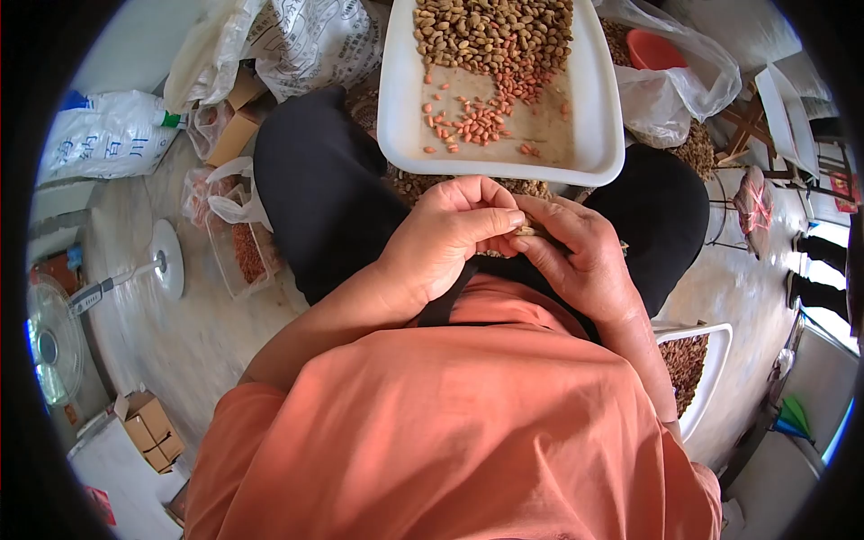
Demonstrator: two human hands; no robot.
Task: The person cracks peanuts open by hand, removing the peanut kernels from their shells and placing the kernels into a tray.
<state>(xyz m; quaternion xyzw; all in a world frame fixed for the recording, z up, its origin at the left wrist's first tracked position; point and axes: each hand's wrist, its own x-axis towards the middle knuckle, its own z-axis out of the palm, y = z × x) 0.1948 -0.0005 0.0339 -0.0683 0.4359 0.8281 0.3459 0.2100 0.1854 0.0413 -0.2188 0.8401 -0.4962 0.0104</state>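
Observation:
In front of my belly, my left hand and my right hand meet, both closed in a pinch. Between their fingertips is a peanut, mostly covered, so I cannot tell whether its shell is cracked. Just beyond the hands, a white tray lies across my knees. Unshelled peanuts fill its far end. Nearer to me, loose reddish peanut kernels are scattered over the tray's bottom.
Below the tray lie more peanuts. A red bowl sits in a plastic bag at the right. Left on the floor is a clear box with reddish kernels. A white bin of dark red pieces stands by my right elbow; a fan is far left.

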